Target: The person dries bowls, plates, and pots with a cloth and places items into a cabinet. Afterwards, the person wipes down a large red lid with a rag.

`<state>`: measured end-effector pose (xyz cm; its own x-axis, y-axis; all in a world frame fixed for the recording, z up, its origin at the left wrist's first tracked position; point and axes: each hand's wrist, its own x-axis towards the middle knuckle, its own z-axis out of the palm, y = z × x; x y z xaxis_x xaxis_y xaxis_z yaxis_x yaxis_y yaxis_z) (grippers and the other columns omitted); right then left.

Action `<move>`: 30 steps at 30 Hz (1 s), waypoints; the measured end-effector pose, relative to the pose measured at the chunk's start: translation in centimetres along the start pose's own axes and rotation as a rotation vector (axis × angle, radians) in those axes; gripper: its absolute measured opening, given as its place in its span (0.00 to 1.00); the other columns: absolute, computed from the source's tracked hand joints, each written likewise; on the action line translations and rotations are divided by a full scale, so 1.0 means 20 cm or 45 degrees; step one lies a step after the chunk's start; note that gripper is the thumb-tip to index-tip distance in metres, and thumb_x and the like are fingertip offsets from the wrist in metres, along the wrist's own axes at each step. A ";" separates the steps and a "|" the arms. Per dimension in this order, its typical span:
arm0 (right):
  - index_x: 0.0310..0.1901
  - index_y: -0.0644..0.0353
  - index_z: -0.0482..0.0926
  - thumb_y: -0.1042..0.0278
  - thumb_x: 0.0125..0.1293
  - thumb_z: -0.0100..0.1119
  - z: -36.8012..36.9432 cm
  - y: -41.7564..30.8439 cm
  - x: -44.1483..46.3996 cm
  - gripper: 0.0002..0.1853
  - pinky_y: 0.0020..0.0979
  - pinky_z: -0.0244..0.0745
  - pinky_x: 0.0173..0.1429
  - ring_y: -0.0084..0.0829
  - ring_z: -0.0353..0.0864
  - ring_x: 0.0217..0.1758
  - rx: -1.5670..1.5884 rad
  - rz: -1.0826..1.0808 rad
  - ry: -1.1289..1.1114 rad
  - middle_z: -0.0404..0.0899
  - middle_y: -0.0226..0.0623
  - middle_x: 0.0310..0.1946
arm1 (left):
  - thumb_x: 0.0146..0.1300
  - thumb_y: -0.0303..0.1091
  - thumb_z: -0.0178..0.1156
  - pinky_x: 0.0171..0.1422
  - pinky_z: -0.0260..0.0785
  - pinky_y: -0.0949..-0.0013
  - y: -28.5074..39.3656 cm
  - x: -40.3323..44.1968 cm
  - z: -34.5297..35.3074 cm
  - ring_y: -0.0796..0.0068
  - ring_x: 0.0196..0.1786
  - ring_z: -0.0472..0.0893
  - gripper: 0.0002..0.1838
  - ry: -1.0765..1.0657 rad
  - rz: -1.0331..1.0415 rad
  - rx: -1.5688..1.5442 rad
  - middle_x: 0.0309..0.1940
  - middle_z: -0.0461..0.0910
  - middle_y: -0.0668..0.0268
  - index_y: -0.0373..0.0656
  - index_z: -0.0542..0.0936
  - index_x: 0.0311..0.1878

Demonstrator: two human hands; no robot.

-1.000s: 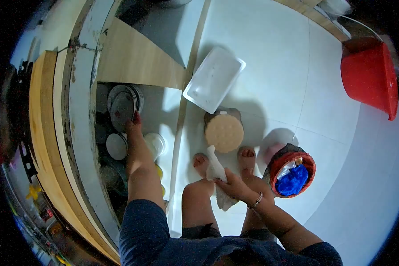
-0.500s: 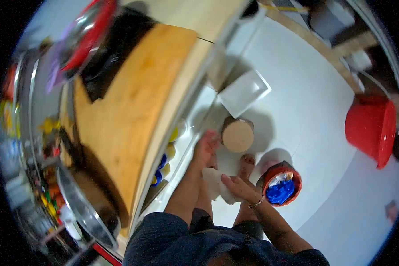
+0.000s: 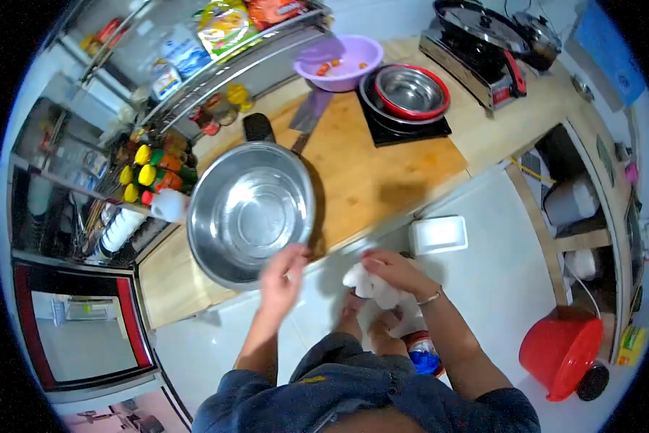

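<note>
White cloth (image 3: 375,289) hangs bunched from the right hand (image 3: 397,271), above the floor and in front of the worktop (image 3: 174,283). The right fingers pinch its upper part, and the loose folds droop beneath. A fuller grip, with the folds gathered into the palm, would probably control it better than this pinch at the top.

The left hand (image 3: 280,283) is at the near rim of the big steel basin (image 3: 203,234). Its fingers look partly curled, but blur hides them, so I cannot tell whether they touch the rim or pinch anything. The basin sits upright and partly on the wooden board (image 3: 418,155), its near rim reaching the worktop's front edge; a knock there could tip it, so any hold on it should be steady and any push gentle.

Behind the basin, a broad knife blade (image 3: 311,110) lies flat on the board, a hazard to a reaching hand. Beyond are a purple bowl (image 3: 371,52) with small orange pieces and a red-rimmed bowl (image 3: 438,108) beside the stove (image 3: 499,88). Yellow-capped bottles (image 3: 148,175) crowd the basin's left side. On the floor, a white tray (image 3: 440,234) and a bin with something blue in it (image 3: 425,359) leave limited room near the feet.
</note>
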<state>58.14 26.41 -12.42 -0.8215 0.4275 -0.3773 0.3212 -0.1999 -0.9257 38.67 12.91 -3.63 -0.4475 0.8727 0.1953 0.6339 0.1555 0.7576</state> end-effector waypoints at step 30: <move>0.44 0.65 0.73 0.74 0.52 0.55 0.13 -0.42 -0.98 0.15 0.23 0.67 0.45 0.20 0.71 0.39 1.037 -0.517 1.244 0.75 0.31 0.36 | 0.62 0.38 0.49 0.38 0.65 0.75 0.18 0.37 0.16 0.78 0.33 0.73 0.15 -0.336 -0.361 -1.055 0.32 0.76 0.64 0.33 0.75 0.36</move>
<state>70.21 17.47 2.87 -0.0090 0.9651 -0.2619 -0.5161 -0.2288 -0.8254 39.66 21.31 -1.45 -0.2938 0.9458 -0.1382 -0.1791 0.0876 0.9799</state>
